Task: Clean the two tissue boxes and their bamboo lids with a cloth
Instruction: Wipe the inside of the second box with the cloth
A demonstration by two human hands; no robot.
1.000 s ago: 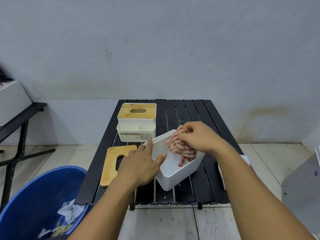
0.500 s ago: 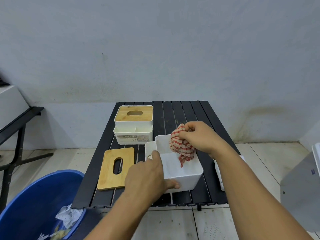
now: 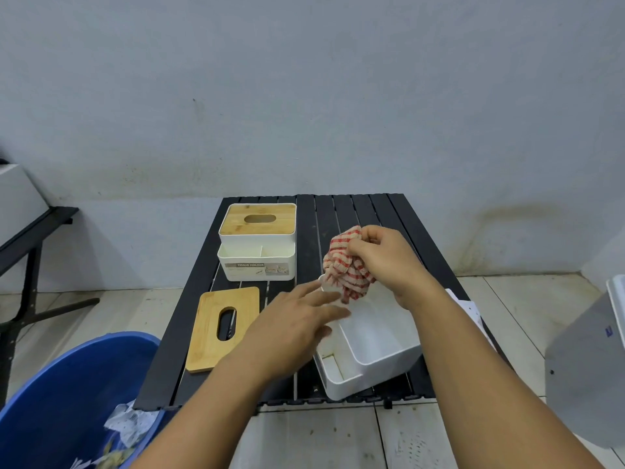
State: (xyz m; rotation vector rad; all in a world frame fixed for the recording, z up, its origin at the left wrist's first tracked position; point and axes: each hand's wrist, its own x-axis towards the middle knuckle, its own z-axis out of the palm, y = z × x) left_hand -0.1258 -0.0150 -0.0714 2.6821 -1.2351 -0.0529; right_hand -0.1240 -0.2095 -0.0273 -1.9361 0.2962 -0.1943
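Note:
An open white tissue box point(image 3: 378, 346) lies without its lid at the front right of the black slatted table point(image 3: 358, 211). My left hand point(image 3: 297, 330) rests against the box's left rim, fingers spread, holding it steady. My right hand point(image 3: 389, 258) grips a bunched red-and-white checked cloth point(image 3: 345, 265) just above the box's far end. The loose bamboo lid point(image 3: 223, 330) lies flat on the table to the left. A second tissue box point(image 3: 257, 262) stands at the back left with its bamboo lid point(image 3: 258, 218) on.
A blue tub point(image 3: 67, 394) with crumpled paper sits on the floor at lower left. A white sheet point(image 3: 470, 309) lies at the table's right edge. A grey object point(image 3: 588, 360) stands at the right. A dark bench point(image 3: 30, 231) is at the far left.
The open box has turned and slid toward the table's front right. My left hand moved from its near side to its left rim. My right hand lifted the cloth to the far end.

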